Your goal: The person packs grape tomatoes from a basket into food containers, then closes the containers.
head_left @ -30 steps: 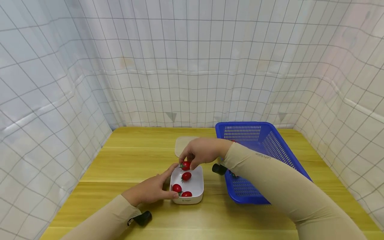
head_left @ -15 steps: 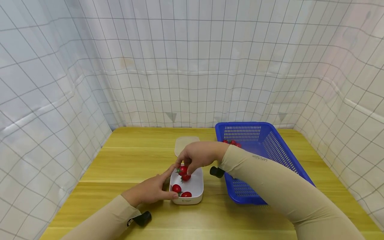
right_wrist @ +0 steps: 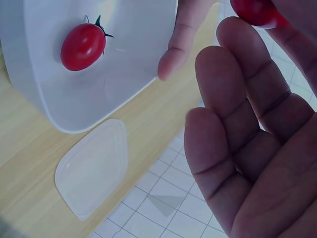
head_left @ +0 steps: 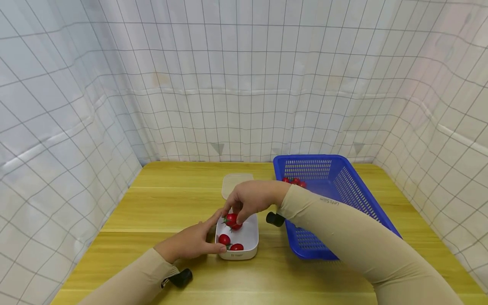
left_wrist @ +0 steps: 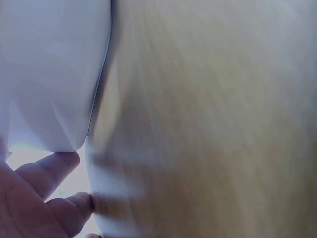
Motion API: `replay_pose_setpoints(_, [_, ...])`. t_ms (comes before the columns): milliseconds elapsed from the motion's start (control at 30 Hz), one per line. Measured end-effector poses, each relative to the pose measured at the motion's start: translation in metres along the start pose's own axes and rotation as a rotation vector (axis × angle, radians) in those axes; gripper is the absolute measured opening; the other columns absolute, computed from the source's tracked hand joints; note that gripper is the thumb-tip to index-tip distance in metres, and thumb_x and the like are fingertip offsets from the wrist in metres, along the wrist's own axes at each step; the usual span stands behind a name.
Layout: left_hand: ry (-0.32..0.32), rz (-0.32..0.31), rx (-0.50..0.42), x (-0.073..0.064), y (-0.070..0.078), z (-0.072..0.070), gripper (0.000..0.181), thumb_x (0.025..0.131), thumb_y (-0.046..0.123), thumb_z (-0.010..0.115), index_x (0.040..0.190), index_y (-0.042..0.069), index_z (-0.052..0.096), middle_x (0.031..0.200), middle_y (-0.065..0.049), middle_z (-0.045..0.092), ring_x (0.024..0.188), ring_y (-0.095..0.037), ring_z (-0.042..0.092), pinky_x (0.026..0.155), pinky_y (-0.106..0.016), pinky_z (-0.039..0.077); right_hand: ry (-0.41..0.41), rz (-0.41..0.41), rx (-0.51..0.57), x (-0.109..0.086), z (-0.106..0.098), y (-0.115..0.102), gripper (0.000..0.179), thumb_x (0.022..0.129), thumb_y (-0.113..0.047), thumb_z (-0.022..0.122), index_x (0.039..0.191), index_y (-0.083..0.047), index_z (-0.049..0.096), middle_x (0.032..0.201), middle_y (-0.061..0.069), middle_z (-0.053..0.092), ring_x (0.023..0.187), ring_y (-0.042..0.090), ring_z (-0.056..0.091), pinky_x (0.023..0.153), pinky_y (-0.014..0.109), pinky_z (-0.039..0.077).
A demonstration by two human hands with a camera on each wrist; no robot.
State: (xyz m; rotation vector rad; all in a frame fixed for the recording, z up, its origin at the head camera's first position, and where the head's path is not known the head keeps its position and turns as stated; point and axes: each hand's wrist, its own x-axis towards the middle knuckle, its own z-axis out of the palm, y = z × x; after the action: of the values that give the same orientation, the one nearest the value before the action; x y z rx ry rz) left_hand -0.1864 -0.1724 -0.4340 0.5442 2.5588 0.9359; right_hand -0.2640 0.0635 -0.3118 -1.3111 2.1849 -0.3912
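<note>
"Right hand (head_left: 252, 198) is bringing its pinched tomato (head_left: 230, 219) nearer the person and slightly leftward of where it was a second ago, isn't it?"

"Yes, it's holding it by the left side of the white box (head_left: 249, 233), partly covering a loose tomato (head_left: 238, 227); whether they're touching, I cannot tell."

"And the left hand (head_left: 193, 241)?"

"Spreading wide, its thumb and a finger are bracing the box on the surface (head_left: 171, 199)."

"How should one be working?"

"Keeping the pinch light, lowering gently beside the loose tomato, not dropping onto it."
</note>
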Motion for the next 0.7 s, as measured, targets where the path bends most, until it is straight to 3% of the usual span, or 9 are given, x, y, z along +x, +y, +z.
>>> replay_pose_setpoints(267, [0.006, 0.03, -0.003, -0.001, -0.001, 0.001, 0.108, 0.092, 0.057, 0.076, 0.171, 0.033, 0.007, 0.167, -0.017, 0.039, 0.146, -0.04, 0.048, 0.119, -0.068, 0.036, 0.003, -0.011, -0.003, -0.001, 0.001, -0.002, 0.041, 0.094, -0.016, 0.081, 0.134, -0.021, 0.075, 0.087, -0.01, 0.073, 0.081, 0.004, 0.066, 0.075, 0.02, 0.057])
replay_pose_setpoints(500, [0.012, 0.024, 0.005, 0.0, -0.001, 0.002, 0.109, 0.091, 0.057, 0.076, 0.172, 0.026, 0.009, 0.168, -0.018, 0.038, 0.148, -0.041, 0.046, 0.121, -0.067, 0.035, 0.065, -0.037, 0.062, -0.011, -0.008, 0.008, 0.042, 0.098, -0.013, 0.076, 0.139, -0.014, 0.071, 0.094, -0.008, 0.076, 0.085, 0.005, 0.067, 0.08, 0.021, 0.058])
replay_pose_setpoints(700, [0.016, 0.042, 0.008, 0.001, -0.002, 0.002, 0.108, 0.092, 0.055, 0.077, 0.171, 0.025, 0.011, 0.165, -0.017, 0.043, 0.144, -0.041, 0.05, 0.12, -0.067, 0.036, 0.186, 0.094, 0.112, -0.033, -0.025, 0.042, 0.044, 0.098, -0.023, 0.076, 0.142, -0.021, 0.068, 0.103, -0.006, 0.076, 0.093, 0.008, 0.069, 0.085, 0.027, 0.058])
